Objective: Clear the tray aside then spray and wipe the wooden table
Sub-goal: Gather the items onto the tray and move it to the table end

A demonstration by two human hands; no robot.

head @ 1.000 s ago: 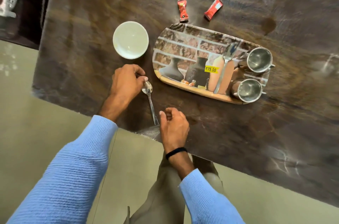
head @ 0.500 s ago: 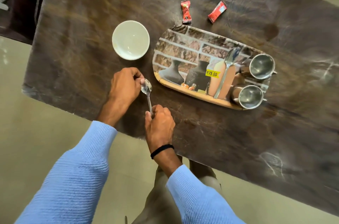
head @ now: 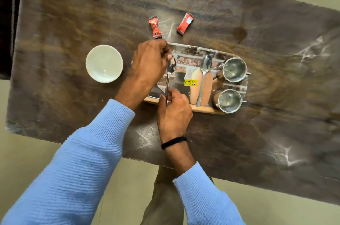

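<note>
A printed oval tray [head: 191, 51] with a yellow price sticker lies mid-table on the dark wooden table [head: 239, 141]. On it rest a steel spoon [head: 203, 77] and two steel cups [head: 234, 69] [head: 229, 101] at its right end. A second spoon [head: 170, 70] is held over the tray's left part by both hands: my left hand [head: 147, 64] pinches it at the bowl, and my right hand [head: 173, 112] grips the handle end. My left hand hides the tray's left end.
A white bowl [head: 104, 63] sits left of the tray. Two red sachets [head: 155, 27] [head: 185, 23] lie just beyond the tray. The near table edge runs under my forearms, and a dark cabinet [head: 7, 22] stands at far left.
Both hands have carried the spoon from the table in front of the tray up and right, so it is over the tray's left part.
</note>
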